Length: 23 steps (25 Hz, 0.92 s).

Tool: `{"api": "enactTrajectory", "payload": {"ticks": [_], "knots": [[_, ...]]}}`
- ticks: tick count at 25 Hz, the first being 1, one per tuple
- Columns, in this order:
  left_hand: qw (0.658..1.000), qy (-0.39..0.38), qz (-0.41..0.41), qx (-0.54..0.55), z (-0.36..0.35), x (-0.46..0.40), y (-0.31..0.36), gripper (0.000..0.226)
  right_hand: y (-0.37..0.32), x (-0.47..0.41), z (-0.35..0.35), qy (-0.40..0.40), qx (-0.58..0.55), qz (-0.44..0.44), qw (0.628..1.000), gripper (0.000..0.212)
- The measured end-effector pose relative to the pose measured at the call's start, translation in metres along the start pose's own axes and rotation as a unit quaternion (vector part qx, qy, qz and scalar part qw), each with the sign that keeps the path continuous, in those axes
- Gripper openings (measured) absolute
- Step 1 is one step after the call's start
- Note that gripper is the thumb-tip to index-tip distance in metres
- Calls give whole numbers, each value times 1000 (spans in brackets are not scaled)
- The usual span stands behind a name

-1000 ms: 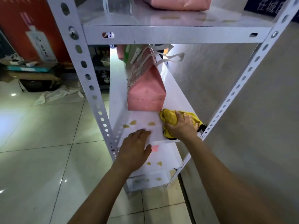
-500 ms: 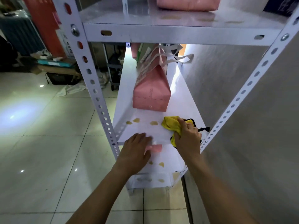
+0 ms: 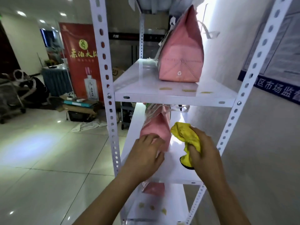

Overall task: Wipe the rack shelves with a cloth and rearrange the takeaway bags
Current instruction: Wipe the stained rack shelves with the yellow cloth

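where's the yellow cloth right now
In the head view, the yellow cloth is bunched in the right hand, just right of the pink bag on the middle shelf.

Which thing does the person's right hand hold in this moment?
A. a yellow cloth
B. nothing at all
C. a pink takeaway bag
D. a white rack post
A: the right hand has its fingers curled round the yellow cloth, lifted above the middle shelf, while the left hand is at the pink bag on that shelf.
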<state>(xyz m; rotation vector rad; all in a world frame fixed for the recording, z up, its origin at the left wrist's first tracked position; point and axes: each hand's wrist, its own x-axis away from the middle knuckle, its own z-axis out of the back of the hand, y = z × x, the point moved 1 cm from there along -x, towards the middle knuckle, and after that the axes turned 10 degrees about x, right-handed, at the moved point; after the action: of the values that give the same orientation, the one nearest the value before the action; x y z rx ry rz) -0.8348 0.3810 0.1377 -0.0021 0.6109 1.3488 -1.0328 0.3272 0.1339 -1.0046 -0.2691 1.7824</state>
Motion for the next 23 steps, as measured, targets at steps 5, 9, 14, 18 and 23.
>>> {"api": "enactTrajectory", "payload": {"ticks": [5, 9, 14, 18, 23], "knots": [[984, 165, -64, -14, 77, -9, 27, 36, -67, -13, 76, 54, -39, 78, 995, 53], [973, 225, -31, -47, 113, -22, 20, 41, -124, -60, 115, 94, 12, 181, 979, 53], [978, 206, -33, 9, 102, -21, -5, 36, -166, -116, 86, 23, 205, 196, 959, 51], [975, 209, -62, 43, 99, -20, -14, 36, -166, -140, 45, -87, 259, 192, 942, 43], [973, 217, -45, 72, 108, -18, -18, 28, -174, -162, 22, -229, 190, 136, 945, 38]]}}
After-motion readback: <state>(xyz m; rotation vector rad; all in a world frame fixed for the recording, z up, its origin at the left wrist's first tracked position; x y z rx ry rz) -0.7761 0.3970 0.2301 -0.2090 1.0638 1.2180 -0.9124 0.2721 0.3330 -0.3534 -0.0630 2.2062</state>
